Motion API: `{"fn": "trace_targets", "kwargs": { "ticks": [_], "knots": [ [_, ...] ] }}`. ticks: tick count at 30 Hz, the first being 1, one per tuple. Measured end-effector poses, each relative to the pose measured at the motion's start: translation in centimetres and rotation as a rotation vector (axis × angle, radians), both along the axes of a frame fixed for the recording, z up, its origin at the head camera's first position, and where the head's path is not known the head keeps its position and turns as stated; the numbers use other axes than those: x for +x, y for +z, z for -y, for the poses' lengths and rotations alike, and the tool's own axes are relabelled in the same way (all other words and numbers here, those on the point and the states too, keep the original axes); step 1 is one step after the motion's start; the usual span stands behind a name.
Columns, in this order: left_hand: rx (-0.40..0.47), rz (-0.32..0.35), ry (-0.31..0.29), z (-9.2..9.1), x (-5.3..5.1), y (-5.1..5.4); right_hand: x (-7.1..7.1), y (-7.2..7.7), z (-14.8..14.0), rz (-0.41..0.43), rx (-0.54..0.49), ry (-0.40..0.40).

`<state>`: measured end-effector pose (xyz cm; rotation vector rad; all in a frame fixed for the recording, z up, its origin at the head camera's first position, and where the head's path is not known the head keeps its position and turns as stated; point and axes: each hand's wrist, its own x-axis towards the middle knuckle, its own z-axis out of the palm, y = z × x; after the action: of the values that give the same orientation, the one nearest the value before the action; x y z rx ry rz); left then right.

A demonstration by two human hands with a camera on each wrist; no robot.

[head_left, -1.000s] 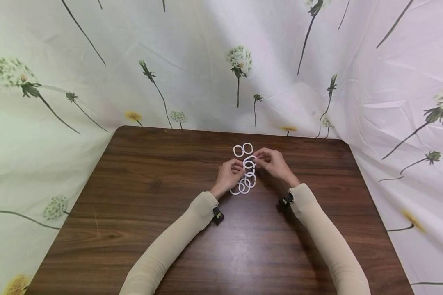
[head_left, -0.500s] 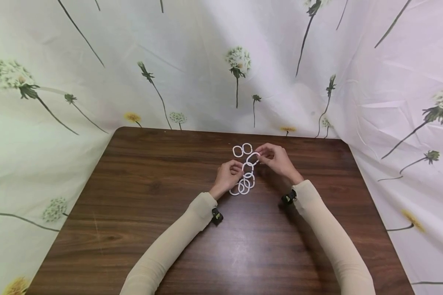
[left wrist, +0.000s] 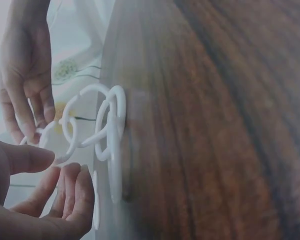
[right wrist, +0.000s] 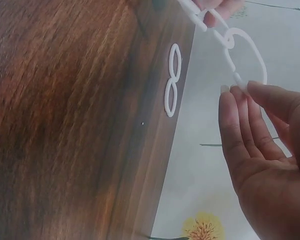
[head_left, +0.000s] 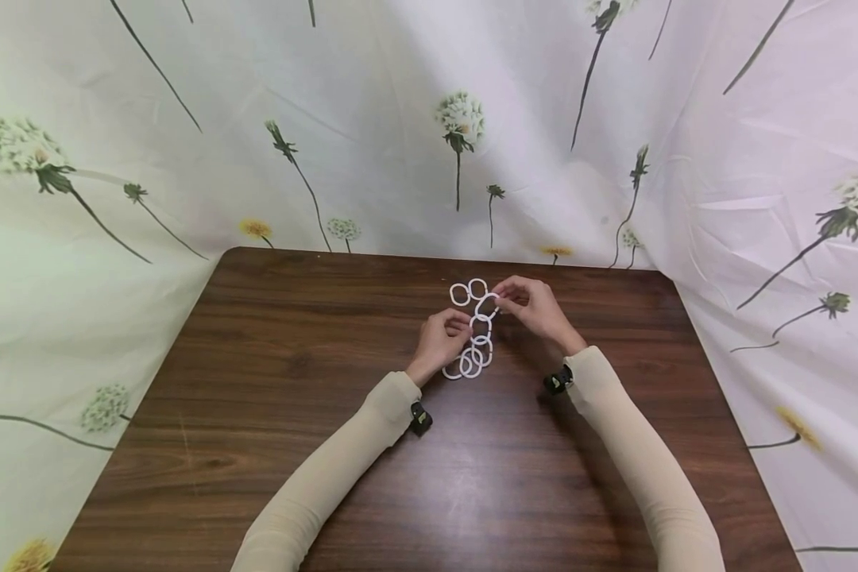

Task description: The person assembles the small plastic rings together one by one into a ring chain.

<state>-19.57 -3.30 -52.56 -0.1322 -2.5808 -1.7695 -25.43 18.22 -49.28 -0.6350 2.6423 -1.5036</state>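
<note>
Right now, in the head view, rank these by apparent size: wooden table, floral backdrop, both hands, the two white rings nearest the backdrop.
1. Floral backdrop
2. Wooden table
3. Right hand and left hand: too close to rank
4. Left white ring and right white ring: they look alike

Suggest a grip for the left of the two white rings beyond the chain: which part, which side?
Probably the outer left rim of the left ring, pinched from above and left. It lies flat on the table, so a fingertip likely fits through its open middle; its right edge meets the right ring, crowding that side.
</note>
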Motion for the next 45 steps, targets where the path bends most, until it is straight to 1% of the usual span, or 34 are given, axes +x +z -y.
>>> {"fn": "trace_targets", "kwargs": {
  "ticks": [6,10,16,20,26,30,35,39,45],
  "knots": [
    [0.0,-0.032,0.025,0.1,-0.4,0.4,-0.1,-0.2,0.0,0.007,0.012,-0.007],
    [0.0,-0.037,0.039,0.0,-0.6,0.6,-0.2,-0.2,0.1,0.009,0.013,-0.011],
    [0.007,-0.041,0.04,-0.1,-0.9,0.8,-0.1,-0.2,0.4,0.021,0.01,0.002],
    [0.015,-0.035,0.044,-0.1,-1.0,0.8,-0.2,-0.2,0.6,0.009,0.024,0.015],
    [0.034,-0.053,0.044,-0.2,-1.3,0.9,-0.3,-0.4,1.0,-0.004,0.035,0.02],
    [0.038,-0.051,0.052,-0.2,-1.6,1.0,-0.4,-0.4,1.3,-0.006,0.039,0.027],
    [0.044,-0.062,0.049,-0.1,-1.7,1.1,-0.6,-0.4,1.6,-0.01,0.04,0.029],
    [0.054,-0.066,0.051,0.0,-1.7,1.0,-0.8,-0.2,1.7,-0.001,0.022,0.035],
    [0.062,-0.031,0.064,0.2,-1.5,0.6,-1.0,-0.2,1.7,0.023,0.008,0.04]
  ]
}}
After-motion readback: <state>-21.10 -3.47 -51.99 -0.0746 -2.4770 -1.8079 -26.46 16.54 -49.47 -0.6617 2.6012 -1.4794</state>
